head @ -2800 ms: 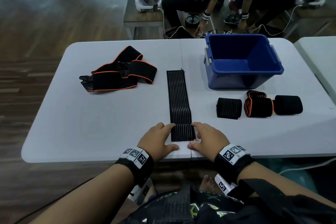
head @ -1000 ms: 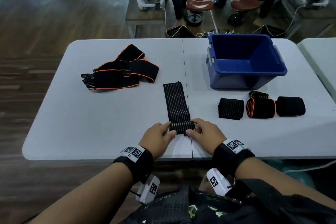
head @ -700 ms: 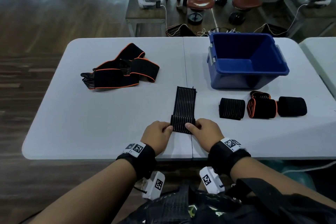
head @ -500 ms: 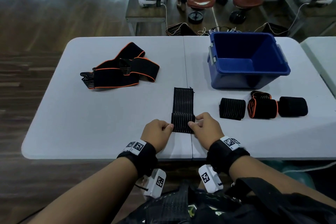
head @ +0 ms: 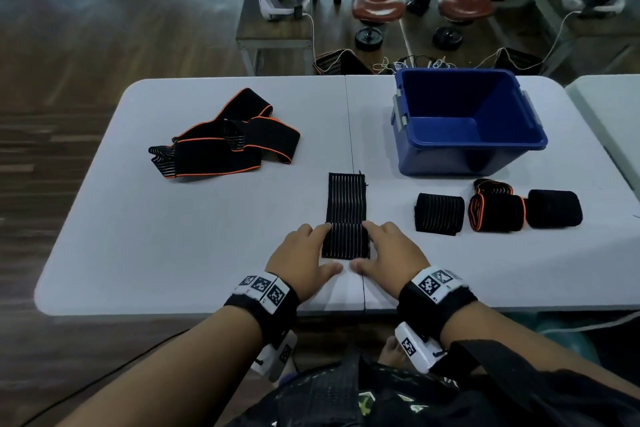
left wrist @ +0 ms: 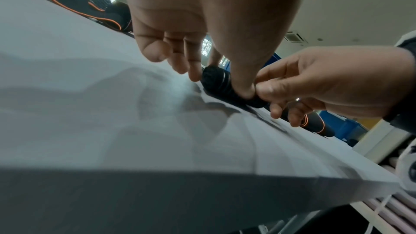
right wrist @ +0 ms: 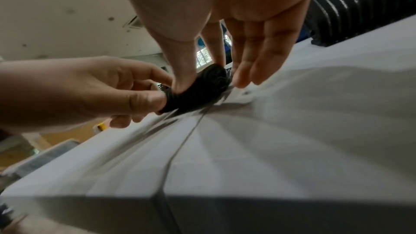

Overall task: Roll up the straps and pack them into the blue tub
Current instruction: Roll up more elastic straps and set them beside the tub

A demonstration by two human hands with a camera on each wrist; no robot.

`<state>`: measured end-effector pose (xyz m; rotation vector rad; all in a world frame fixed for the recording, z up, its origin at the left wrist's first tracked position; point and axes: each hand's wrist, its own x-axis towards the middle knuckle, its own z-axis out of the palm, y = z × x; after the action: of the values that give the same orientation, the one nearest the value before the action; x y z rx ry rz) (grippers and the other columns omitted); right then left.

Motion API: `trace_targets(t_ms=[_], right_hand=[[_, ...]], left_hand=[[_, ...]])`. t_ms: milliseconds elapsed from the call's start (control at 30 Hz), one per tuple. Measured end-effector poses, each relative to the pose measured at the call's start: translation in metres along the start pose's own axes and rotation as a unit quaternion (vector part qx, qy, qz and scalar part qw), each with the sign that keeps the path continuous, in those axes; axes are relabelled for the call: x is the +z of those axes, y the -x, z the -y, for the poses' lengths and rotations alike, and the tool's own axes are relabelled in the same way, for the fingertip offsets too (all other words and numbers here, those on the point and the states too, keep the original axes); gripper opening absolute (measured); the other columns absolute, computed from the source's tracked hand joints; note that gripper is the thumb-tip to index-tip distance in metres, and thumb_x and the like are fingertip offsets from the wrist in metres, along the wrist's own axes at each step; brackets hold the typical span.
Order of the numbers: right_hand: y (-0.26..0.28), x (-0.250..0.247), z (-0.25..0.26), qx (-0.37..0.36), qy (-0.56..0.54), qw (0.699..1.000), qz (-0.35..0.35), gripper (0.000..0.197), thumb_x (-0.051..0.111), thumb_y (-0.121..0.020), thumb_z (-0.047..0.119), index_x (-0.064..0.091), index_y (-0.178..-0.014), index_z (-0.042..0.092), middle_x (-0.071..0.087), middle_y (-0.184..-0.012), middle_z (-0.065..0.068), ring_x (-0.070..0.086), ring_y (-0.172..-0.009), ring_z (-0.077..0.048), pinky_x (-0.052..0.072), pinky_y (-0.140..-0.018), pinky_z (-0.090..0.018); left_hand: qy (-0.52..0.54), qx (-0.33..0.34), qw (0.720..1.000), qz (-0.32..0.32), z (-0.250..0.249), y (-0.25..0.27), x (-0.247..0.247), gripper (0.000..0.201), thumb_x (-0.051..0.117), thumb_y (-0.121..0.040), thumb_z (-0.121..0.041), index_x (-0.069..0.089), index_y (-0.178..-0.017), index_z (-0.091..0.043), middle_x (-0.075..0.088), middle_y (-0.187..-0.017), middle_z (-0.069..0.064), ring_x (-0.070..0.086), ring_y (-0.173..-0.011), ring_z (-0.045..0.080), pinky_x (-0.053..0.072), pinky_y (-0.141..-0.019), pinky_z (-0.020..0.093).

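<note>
A black striped strap (head: 346,198) lies flat along the table's centre seam. Its near end is wound into a roll (head: 346,241). My left hand (head: 320,248) pinches the roll's left end between thumb and fingers, and my right hand (head: 374,248) pinches the right end. The left wrist view has my thumb pressed on the roll (left wrist: 216,81). In the right wrist view the spiral end of the roll (right wrist: 209,81) sits under my thumb. The blue tub (head: 450,159) stands open at the back right, nothing visible inside.
Three finished rolls lie in front of the tub: a striped one (head: 439,213), an orange-edged one (head: 495,211) and a plain black one (head: 554,208). A heap of loose orange-edged straps (head: 225,142) lies at the back left. The table's front edge is just behind my wrists.
The roll has grown thicker and the flat length of strap has become much shorter. My hands stayed at its two ends, fingers now spread further over it.
</note>
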<state>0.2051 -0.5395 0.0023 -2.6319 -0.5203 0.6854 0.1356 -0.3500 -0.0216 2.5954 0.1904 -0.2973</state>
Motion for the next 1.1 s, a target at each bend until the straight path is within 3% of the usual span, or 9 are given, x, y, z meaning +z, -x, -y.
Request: trace_targets(t_ms=[67,200,367,533,633,800,933,1000,1100], right_hand=[[0.002,0.002,-0.002,-0.004,0.029,0.999,0.015,0.084,0.071,-0.083,0.047,0.026,-0.152,0.030,0.043,-0.127,-0.001,0.057,-0.106,-0.022,0.050,-0.090,-0.033],[-0.007,0.001,-0.004,0.020,-0.045,0.999,0.001,0.060,0.065,-0.091,0.039,0.039,-0.145,0.034,0.042,-0.113,0.000,0.056,-0.096,-0.021,0.048,-0.089,-0.032],[-0.015,-0.002,-0.004,0.049,-0.060,0.997,-0.005,0.027,0.057,-0.095,0.045,0.065,-0.110,0.023,0.050,-0.102,-0.004,0.058,-0.085,-0.022,0.048,-0.079,-0.031],[-0.009,-0.004,0.001,0.060,-0.054,0.996,-0.027,0.034,0.059,-0.095,0.044,0.068,-0.082,0.013,0.064,-0.080,-0.004,0.058,-0.074,-0.021,0.040,-0.065,-0.029],[-0.008,-0.004,0.003,0.090,-0.080,0.992,-0.040,0.044,0.058,-0.094,0.046,0.064,-0.068,0.011,0.062,-0.067,-0.004,0.059,-0.070,-0.023,0.041,-0.062,-0.031],[-0.008,-0.009,0.005,0.137,-0.198,0.969,-0.063,0.046,0.070,-0.086,0.045,0.071,-0.076,0.000,0.072,-0.076,-0.015,0.068,-0.075,-0.030,0.055,-0.072,-0.037],[-0.013,-0.008,0.004,0.162,-0.297,0.939,-0.062,0.034,0.082,-0.075,0.035,0.065,-0.065,0.007,0.073,-0.069,-0.013,0.072,-0.070,-0.031,0.061,-0.076,-0.048],[-0.012,-0.010,0.006,0.174,-0.379,0.907,-0.052,0.023,0.084,-0.077,0.019,0.063,-0.076,0.011,0.073,-0.085,-0.016,0.073,-0.081,-0.031,0.062,-0.079,-0.049],[-0.007,-0.009,0.011,0.182,-0.471,0.862,-0.038,0.038,0.082,-0.078,0.005,0.055,-0.105,0.009,0.061,-0.113,-0.015,0.067,-0.098,-0.031,0.062,-0.080,-0.048]], left_hand=[[-0.005,-0.007,1.000,0.013,0.002,-0.001,-0.001,0.078,0.071,-0.086,-0.046,0.030,-0.151,-0.035,0.053,-0.118,-0.002,0.052,-0.110,0.019,0.050,-0.096,0.037],[0.079,-0.029,0.996,-0.021,0.003,-0.011,-0.003,0.057,0.065,-0.093,-0.033,0.043,-0.145,-0.037,0.057,-0.103,-0.002,0.059,-0.098,0.020,0.049,-0.088,0.034],[0.131,-0.059,0.990,0.001,-0.002,-0.017,-0.012,0.028,0.059,-0.098,-0.037,0.067,-0.120,-0.022,0.067,-0.103,0.000,0.062,-0.096,0.019,0.044,-0.080,0.028],[0.163,-0.077,0.984,-0.005,-0.004,-0.012,-0.011,0.023,0.061,-0.097,-0.041,0.072,-0.100,-0.021,0.070,-0.091,-0.006,0.063,-0.089,0.014,0.043,-0.076,0.026],[0.149,-0.095,0.984,0.002,-0.008,-0.010,-0.011,0.035,0.056,-0.098,-0.047,0.069,-0.083,-0.019,0.068,-0.081,-0.005,0.062,-0.080,0.013,0.042,-0.070,0.027],[0.109,-0.105,0.988,0.036,-0.016,-0.006,-0.010,0.050,0.051,-0.101,-0.047,0.057,-0.060,-0.019,0.056,-0.059,-0.005,0.052,-0.059,0.011,0.037,-0.056,0.028],[0.120,-0.127,0.984,0.029,-0.017,-0.006,-0.010,0.052,0.056,-0.097,-0.051,0.067,-0.073,-0.006,0.068,-0.073,0.006,0.062,-0.072,0.021,0.049,-0.068,0.034],[0.115,-0.134,0.984,0.017,-0.016,-0.005,-0.011,0.046,0.059,-0.094,-0.052,0.065,-0.075,-0.010,0.069,-0.078,0.005,0.063,-0.076,0.021,0.050,-0.071,0.034],[0.128,-0.137,0.982,-0.025,-0.015,-0.003,-0.013,0.032,0.068,-0.088,-0.047,0.058,-0.079,-0.018,0.065,-0.079,-0.003,0.061,-0.077,0.017,0.048,-0.068,0.033]])
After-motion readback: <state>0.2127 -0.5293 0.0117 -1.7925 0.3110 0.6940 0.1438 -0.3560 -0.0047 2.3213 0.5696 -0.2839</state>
